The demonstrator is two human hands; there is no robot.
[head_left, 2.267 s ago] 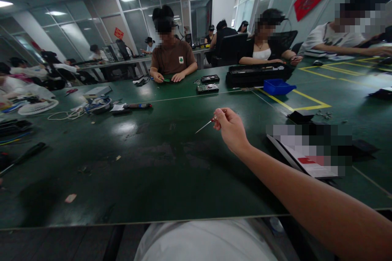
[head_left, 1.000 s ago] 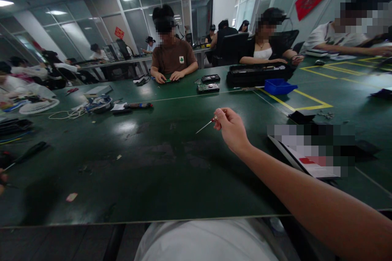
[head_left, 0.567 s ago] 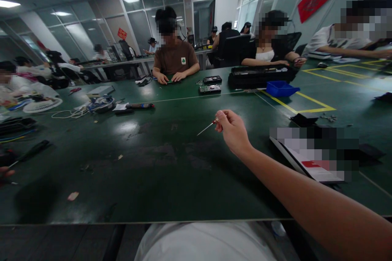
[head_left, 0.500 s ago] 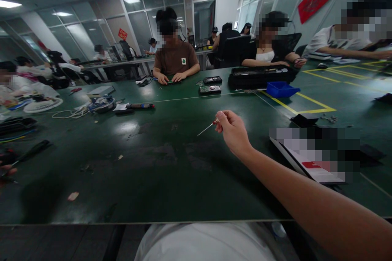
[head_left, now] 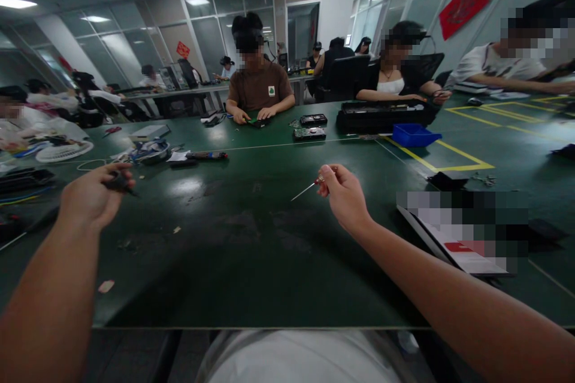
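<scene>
My right hand (head_left: 344, 194) is closed on the handle of a thin screwdriver (head_left: 303, 191), whose metal shaft points left and down above the green table (head_left: 233, 275). On the left side, my left hand (head_left: 96, 191) is raised over the table with its fingers wrapped round a dark tool (head_left: 119, 182). The tool has a narrow dark tip toward the right; its exact kind is hard to make out. The two hands are well apart.
A multicolour-handled tool (head_left: 206, 155) lies beyond my hands. Farther back are two hard drives (head_left: 309, 133), a blue tray (head_left: 414, 135) and a long black device (head_left: 384, 116). A booklet (head_left: 467, 251) lies at right. Several people sit round the table.
My left hand has come from the far left edge, up and to the right, into full view with the dark tool. My right hand has barely moved.
</scene>
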